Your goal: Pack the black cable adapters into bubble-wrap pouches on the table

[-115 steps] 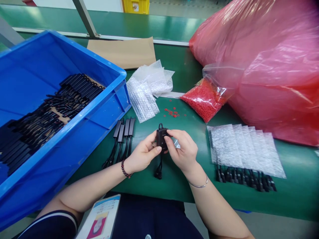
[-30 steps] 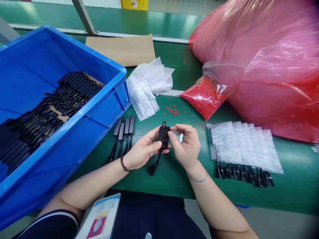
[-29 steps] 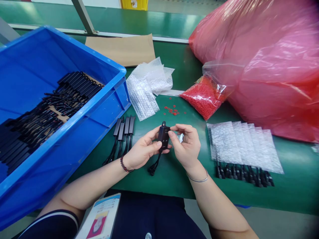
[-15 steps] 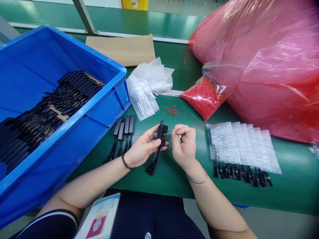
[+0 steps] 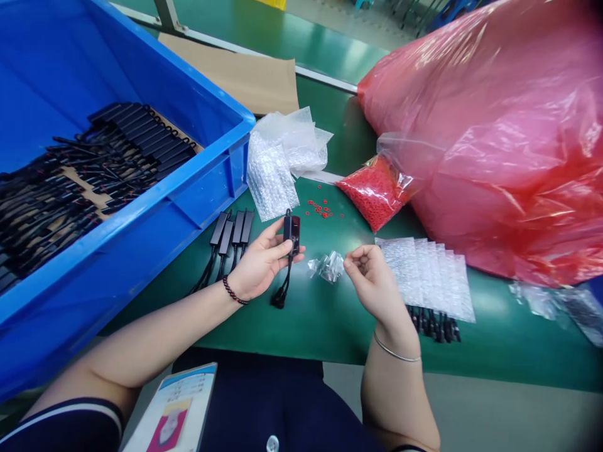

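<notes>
My left hand grips a small black box with a cable, held upright, its glossy face turned to the right and its plug hanging down over the table. Apart from it, my right hand pinches a crumpled strip of clear plastic film by its edge. Several similar black boxes with cables lie left of my left hand. Beyond my right hand is a row of overlapping bubble-wrap bags with black plugs sticking out. Small red rings are scattered on the green table.
At left stands a blue crate holding many black cabled boxes. Flat bubble-wrap bags and brown cardboard lie farther back. A clear bag of red rings rests before a large pink plastic bag. Clear plastic scraps lie at right.
My right hand has pulled away to the right with the film, which is now off the black box. My left hand still holds the box. The view has shifted somewhat.
</notes>
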`<state>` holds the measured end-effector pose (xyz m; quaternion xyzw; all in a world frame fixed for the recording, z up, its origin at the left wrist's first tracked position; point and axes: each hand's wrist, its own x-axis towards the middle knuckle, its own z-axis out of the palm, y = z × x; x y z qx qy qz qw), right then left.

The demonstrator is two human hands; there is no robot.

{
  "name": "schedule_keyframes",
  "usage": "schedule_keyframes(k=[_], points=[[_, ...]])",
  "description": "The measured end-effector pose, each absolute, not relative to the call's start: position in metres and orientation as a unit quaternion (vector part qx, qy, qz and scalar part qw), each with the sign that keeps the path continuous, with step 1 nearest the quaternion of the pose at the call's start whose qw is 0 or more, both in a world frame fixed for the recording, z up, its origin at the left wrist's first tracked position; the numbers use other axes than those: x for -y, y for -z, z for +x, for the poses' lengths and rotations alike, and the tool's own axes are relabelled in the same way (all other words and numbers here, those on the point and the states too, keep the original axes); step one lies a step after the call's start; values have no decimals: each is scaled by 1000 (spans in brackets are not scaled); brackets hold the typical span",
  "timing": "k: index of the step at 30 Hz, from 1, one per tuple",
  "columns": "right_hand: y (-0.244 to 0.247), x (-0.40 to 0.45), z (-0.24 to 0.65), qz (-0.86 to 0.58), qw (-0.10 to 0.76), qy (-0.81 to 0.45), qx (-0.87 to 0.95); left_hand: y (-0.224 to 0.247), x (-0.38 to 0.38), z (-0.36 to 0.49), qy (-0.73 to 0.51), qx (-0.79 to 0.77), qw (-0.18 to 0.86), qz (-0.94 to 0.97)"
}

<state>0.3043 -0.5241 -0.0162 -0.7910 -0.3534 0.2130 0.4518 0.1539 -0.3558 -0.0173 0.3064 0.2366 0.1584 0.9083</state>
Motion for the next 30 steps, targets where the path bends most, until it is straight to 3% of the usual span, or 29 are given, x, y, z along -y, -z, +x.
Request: schedule_keyframes(k=[6,14,25,30], points=[[45,520,307,-867,353,-119,330,17,358,153,-151,-225,911,311],[55,519,306,-878,285,-49,381,18,359,154,-151,-226,912,308],[44,529,293,-843,235,-88,476,19,361,155,-141,-235,916,294],[19,516,294,-828,282,-11,484,15,363,153,-141,-214,935,246]])
